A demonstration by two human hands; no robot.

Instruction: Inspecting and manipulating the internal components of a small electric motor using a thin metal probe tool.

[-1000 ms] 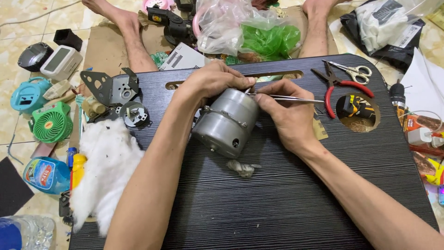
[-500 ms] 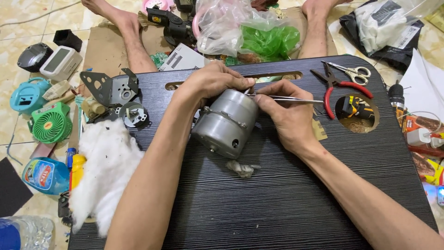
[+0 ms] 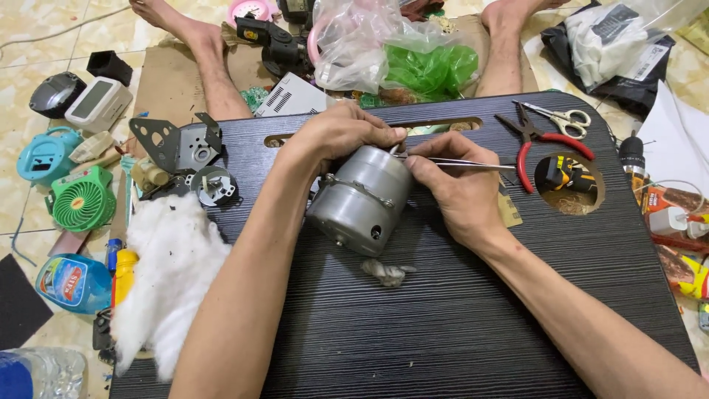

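Note:
A grey metal motor housing [image 3: 360,199] lies tilted on a black lap table [image 3: 443,325]. My left hand [image 3: 336,133] grips its far end from above. Just right of the housing's far end, my right hand [image 3: 450,188] pinches thin metal tweezers [image 3: 461,162], whose tips point left at the spot where my two hands meet. A small grey tuft of cotton [image 3: 385,272] rests on the table just below the motor.
Red-handled pliers [image 3: 538,142] and scissors [image 3: 563,115] lie at the table's far right by a round hole. White cotton wad [image 3: 166,273], a metal bracket [image 3: 177,144], a green mini fan [image 3: 80,198] and bottles crowd the left. Plastic bags sit beyond the table.

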